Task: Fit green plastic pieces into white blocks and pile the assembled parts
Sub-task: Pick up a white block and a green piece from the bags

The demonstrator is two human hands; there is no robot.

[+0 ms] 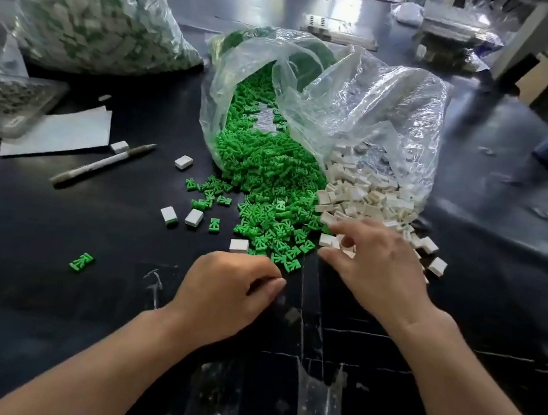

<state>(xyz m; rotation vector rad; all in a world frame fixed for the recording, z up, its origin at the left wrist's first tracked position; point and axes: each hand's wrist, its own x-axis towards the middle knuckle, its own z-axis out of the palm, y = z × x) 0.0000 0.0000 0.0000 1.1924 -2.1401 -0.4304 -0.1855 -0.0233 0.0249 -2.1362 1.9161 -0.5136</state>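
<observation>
Side by side, green pieces [268, 186] and white blocks [363, 197] are spilled from clear bags [364, 108] for picking, the blocks reached by the spread right hand [376, 264], the left hand [231, 291] curled, contents unseen.

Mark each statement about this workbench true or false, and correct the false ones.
1. The green pieces spill out of a clear bag. True.
2. The pen lies to the right of the white blocks. False: the pen lies on the table to the left of the green pieces.
3. The right hand is over the near edge of the white blocks. True.
4. The left hand lies flat with straight fingers. False: the left hand has curled fingers.
5. A single green piece lies apart from the pile, to the left. True.
</observation>
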